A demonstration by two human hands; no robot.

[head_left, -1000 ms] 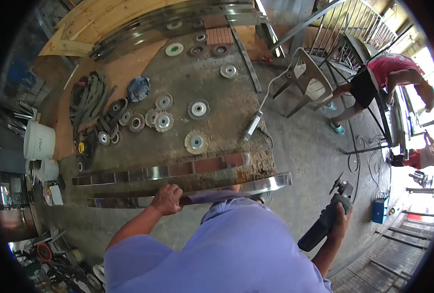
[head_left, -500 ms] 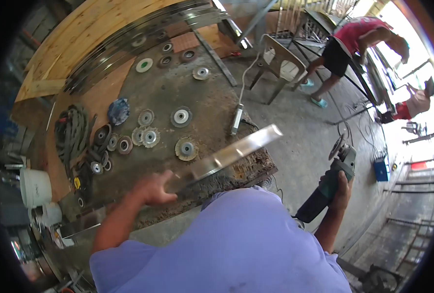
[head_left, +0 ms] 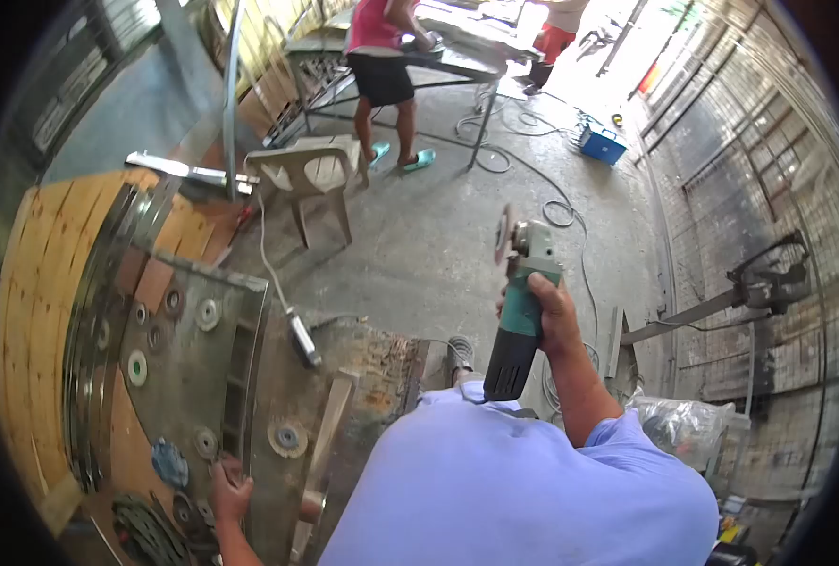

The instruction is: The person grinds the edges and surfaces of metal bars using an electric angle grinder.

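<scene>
Holding the angle grinder [head_left: 521, 325] clear of the worktop [head_left: 377, 354], my right hand [head_left: 553, 307] is wrapped around its body, with the disc [head_left: 504, 236] turned up beside the head. My left hand [head_left: 232, 483] is curled at the near end of a metal strip [head_left: 242, 363] over the worktop; I cannot tell whether it is gripping or merely touching.

I can't judge whether the disc is spinning; if it is, a careless swing could catch the shirt [head_left: 523, 472] or forearm. The dark cord across the shirt could snag too. Pushing the strip sideways might knock the loose bristled wheel [head_left: 287, 439] or the second strip [head_left: 327, 439], which lies near the worktop's worn edge.

Bare floor [head_left: 419, 250] gives the grinder room ahead, limited by the chair [head_left: 316, 174] and a person in red [head_left: 379, 80] farther off.
</scene>
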